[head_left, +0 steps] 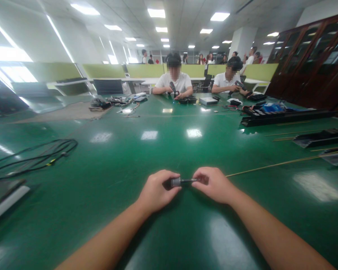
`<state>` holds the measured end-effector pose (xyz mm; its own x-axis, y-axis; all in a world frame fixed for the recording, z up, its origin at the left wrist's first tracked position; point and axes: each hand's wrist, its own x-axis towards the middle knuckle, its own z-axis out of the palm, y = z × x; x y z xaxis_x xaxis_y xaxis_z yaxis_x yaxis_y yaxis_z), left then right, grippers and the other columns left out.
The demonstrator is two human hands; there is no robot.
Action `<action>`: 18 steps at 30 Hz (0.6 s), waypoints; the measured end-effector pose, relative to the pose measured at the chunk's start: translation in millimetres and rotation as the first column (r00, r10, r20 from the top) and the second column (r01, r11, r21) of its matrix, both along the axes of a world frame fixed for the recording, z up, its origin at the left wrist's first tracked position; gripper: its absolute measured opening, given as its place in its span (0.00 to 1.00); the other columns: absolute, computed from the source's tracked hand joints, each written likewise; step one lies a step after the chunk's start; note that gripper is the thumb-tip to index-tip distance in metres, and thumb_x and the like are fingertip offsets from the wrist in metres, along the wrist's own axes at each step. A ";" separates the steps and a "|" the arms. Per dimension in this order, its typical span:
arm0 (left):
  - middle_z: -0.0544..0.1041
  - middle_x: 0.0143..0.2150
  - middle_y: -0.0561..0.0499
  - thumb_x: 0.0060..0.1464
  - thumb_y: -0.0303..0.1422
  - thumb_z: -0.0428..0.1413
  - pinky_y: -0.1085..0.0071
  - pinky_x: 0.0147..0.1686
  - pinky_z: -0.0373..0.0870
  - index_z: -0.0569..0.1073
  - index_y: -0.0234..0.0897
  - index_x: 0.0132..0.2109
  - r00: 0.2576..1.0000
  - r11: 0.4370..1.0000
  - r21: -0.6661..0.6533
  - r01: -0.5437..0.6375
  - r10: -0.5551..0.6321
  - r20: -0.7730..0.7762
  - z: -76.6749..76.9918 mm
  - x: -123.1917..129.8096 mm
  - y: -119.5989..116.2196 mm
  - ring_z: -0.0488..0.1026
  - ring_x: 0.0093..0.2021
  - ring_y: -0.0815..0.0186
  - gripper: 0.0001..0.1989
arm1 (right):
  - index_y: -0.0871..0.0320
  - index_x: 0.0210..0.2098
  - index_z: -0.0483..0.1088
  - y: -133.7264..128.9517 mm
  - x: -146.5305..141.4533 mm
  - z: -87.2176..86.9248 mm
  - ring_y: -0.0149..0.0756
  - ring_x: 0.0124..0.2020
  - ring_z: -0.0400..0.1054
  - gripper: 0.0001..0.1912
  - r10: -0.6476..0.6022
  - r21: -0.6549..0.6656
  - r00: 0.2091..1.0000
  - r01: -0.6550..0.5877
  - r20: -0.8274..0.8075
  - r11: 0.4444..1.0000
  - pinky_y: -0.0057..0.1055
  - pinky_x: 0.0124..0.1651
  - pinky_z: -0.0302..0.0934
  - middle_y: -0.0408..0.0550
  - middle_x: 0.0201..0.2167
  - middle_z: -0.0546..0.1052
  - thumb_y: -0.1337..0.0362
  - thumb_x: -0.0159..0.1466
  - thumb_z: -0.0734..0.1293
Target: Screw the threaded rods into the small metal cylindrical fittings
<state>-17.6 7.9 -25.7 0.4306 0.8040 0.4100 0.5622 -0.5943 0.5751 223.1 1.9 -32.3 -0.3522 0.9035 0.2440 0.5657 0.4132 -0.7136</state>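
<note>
Over the green table, my left hand is closed around a short grey cylindrical piece. A thin dark rod runs from that piece to the right. My right hand pinches the rod's far end between thumb and fingers. Both hands are close together, with the rod level between them. Blur and the fingers hide the ends, so I cannot tell the exact kind of tool or part.
Looped black cables lie at left, above a dark flat object with a pale edge. Long thin yellowish rods and black channels lie at right. Across the table, two people in white shirts each hold a power drill.
</note>
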 end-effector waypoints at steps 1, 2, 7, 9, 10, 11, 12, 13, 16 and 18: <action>0.81 0.40 0.51 0.49 0.30 0.64 0.66 0.43 0.72 0.78 0.40 0.44 1.000 1.000 0.000 -0.002 0.002 0.000 0.1 -0.1 0.1 0.78 0.40 0.63 0.12 | 0.57 0.34 0.76 0.0 0.4 0.3 0.32 0.29 0.68 0.02 -0.001 -0.003 1.000 0.001 -0.002 1.000 0.27 0.32 0.59 0.43 0.28 0.76 0.66 0.60 0.71; 0.81 0.40 0.51 0.49 0.30 0.64 0.67 0.43 0.72 0.78 0.40 0.44 1.000 1.000 0.000 -0.003 0.003 0.000 0.1 -0.2 0.2 0.78 0.40 0.63 0.12 | 0.57 0.34 0.76 0.1 0.6 0.5 0.32 0.28 0.68 0.02 -0.001 -0.005 1.000 0.001 -0.003 1.000 0.27 0.32 0.59 0.43 0.28 0.76 0.65 0.60 0.71; 0.81 0.41 0.51 0.49 0.31 0.64 0.67 0.44 0.72 0.78 0.41 0.44 1.000 1.000 -0.008 -0.009 0.009 -0.009 -0.8 -1.1 1.2 0.78 0.40 0.63 0.12 | 0.57 0.34 0.76 1.0 1.1 -0.5 0.32 0.28 0.68 0.03 -0.006 -0.012 1.000 0.006 -0.011 1.000 0.27 0.31 0.59 0.42 0.28 0.76 0.65 0.60 0.71; 0.81 0.40 0.51 0.49 0.31 0.64 0.67 0.44 0.72 0.78 0.41 0.44 1.000 1.000 -0.014 -0.015 0.015 -0.010 -1.2 -1.7 1.9 0.78 0.40 0.63 0.12 | 0.57 0.34 0.76 1.5 1.3 -0.6 0.32 0.28 0.68 0.03 -0.008 -0.013 1.000 0.008 -0.007 1.000 0.27 0.31 0.59 0.43 0.28 0.76 0.65 0.60 0.71; 0.81 0.40 0.51 0.49 0.31 0.64 0.67 0.44 0.72 0.78 0.41 0.44 1.000 1.000 -0.018 -0.019 0.018 -0.010 -1.2 -1.9 2.4 0.78 0.40 0.63 0.12 | 0.57 0.34 0.76 1.8 1.6 -0.3 0.32 0.28 0.68 0.03 -0.011 -0.012 1.000 0.011 -0.003 1.000 0.27 0.31 0.59 0.43 0.28 0.76 0.65 0.60 0.71; 0.81 0.40 0.51 0.49 0.32 0.65 0.67 0.44 0.71 0.78 0.41 0.44 1.000 0.999 -0.023 -0.025 0.025 -0.011 -0.9 -2.2 2.9 0.77 0.40 0.63 0.12 | 0.57 0.34 0.76 2.0 1.9 0.2 0.32 0.28 0.68 0.03 -0.015 -0.011 1.000 0.015 0.001 1.000 0.27 0.31 0.59 0.43 0.28 0.76 0.65 0.60 0.71; 0.81 0.40 0.51 0.49 0.32 0.65 0.67 0.43 0.71 0.78 0.41 0.43 0.999 0.999 -0.026 -0.037 0.036 -0.013 -0.3 -2.4 3.6 0.77 0.40 0.63 0.12 | 0.57 0.34 0.76 2.2 2.3 0.8 0.33 0.28 0.68 0.03 -0.021 -0.010 1.000 0.021 0.003 1.000 0.27 0.32 0.59 0.43 0.28 0.76 0.65 0.60 0.71; 0.80 0.40 0.51 0.49 0.33 0.65 0.67 0.43 0.71 0.78 0.41 0.43 0.998 0.998 -0.029 -0.057 0.056 -0.014 0.4 -2.6 4.4 0.77 0.40 0.62 0.12 | 0.57 0.34 0.76 2.5 2.6 1.3 0.33 0.28 0.69 0.03 -0.030 -0.012 1.000 0.030 0.003 0.999 0.27 0.32 0.60 0.43 0.28 0.77 0.64 0.60 0.71; 0.80 0.40 0.50 0.48 0.38 0.66 0.66 0.42 0.70 0.78 0.40 0.42 0.986 0.984 -0.071 -0.163 0.165 0.031 2.3 -2.6 7.7 0.76 0.40 0.61 0.14 | 0.57 0.34 0.77 3.4 3.5 1.5 0.33 0.28 0.69 0.04 -0.047 -0.033 0.999 0.047 -0.011 0.998 0.28 0.32 0.61 0.44 0.28 0.77 0.64 0.60 0.71; 0.80 0.40 0.49 0.50 0.42 0.64 0.66 0.42 0.70 0.76 0.38 0.44 0.962 0.960 -0.172 -0.219 0.243 0.128 2.1 -1.9 10.9 0.76 0.39 0.61 0.17 | 0.58 0.34 0.77 4.5 3.8 0.2 0.33 0.28 0.69 0.05 -0.050 -0.048 0.999 0.049 -0.021 0.998 0.28 0.32 0.61 0.44 0.28 0.78 0.63 0.59 0.71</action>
<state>-19.5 18.8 -23.6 0.1702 0.9330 0.3172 0.5763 -0.3553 0.7359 226.8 6.4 -32.1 -0.3015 0.9306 0.2075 0.5685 0.3501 -0.7445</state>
